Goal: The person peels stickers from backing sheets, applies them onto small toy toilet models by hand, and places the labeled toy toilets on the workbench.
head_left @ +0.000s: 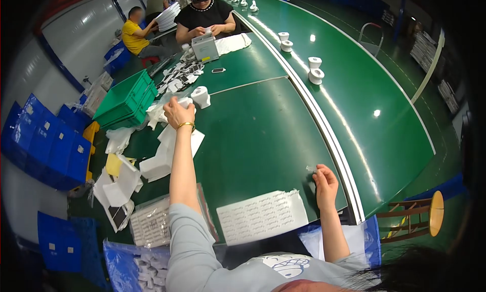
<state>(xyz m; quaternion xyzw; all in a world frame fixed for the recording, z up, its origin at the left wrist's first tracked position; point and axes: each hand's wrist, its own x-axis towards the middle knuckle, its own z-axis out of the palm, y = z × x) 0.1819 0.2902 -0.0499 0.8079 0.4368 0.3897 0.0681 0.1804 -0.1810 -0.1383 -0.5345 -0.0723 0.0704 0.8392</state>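
My left hand (179, 114), with a gold bracelet at the wrist, reaches out over the green table. Its fingers are closed on a white piece (186, 102), mostly hidden by the hand. Just right of it stands a small white toilet-shaped part (201, 97). My right hand (326, 186) is at the table's right side, near the white rail. Thumb and fingertips pinch a small clear scrap of film (310, 168). Between my forearms, at the near edge, lies a white sheet printed with rows of text (260, 217).
Miniature toilets (315, 71) stand on the green conveyor (354, 89). Left are a green crate (126, 99), white foam wrapping (161, 158), a bagged printed stack (152, 223) and blue bins (45, 140). Across the table a co-worker (207, 18) handles something beside a grey box (205, 48).
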